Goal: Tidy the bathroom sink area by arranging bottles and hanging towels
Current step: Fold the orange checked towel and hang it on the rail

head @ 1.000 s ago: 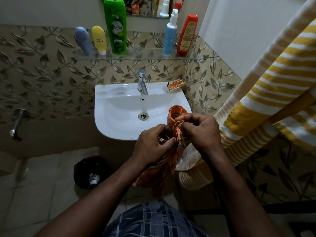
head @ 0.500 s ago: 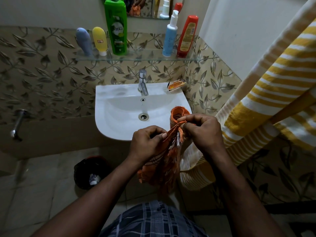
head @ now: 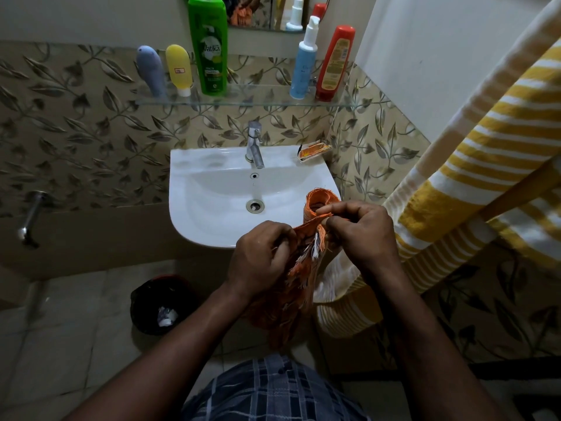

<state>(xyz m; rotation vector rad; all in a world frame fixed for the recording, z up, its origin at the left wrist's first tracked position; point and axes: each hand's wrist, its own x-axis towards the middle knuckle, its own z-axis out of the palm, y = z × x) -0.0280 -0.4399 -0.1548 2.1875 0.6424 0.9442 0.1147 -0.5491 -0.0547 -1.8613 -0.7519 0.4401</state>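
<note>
An orange fringed towel (head: 288,302) hangs bunched in front of the white sink (head: 212,189). My left hand (head: 261,256) grips its edge on the left and my right hand (head: 361,235) pinches its top edge on the right, close together. A yellow-and-white striped towel (head: 455,189) hangs on the right. On the glass shelf (head: 258,97) stand a grey-blue tube (head: 150,71), a yellow tube (head: 179,68), a green shampoo bottle (head: 209,47), a blue pump bottle (head: 303,65) and a red bottle (head: 335,63).
A chrome tap (head: 254,145) sits at the sink's back, with an orange packet (head: 312,151) on its right corner. A dark waste bin (head: 161,305) stands on the floor tiles below left. A wall tap (head: 30,217) juts out at far left.
My hands have drawn slightly apart and lifted a little, pulling the towel's top edge taut between them. The bottles have not moved.
</note>
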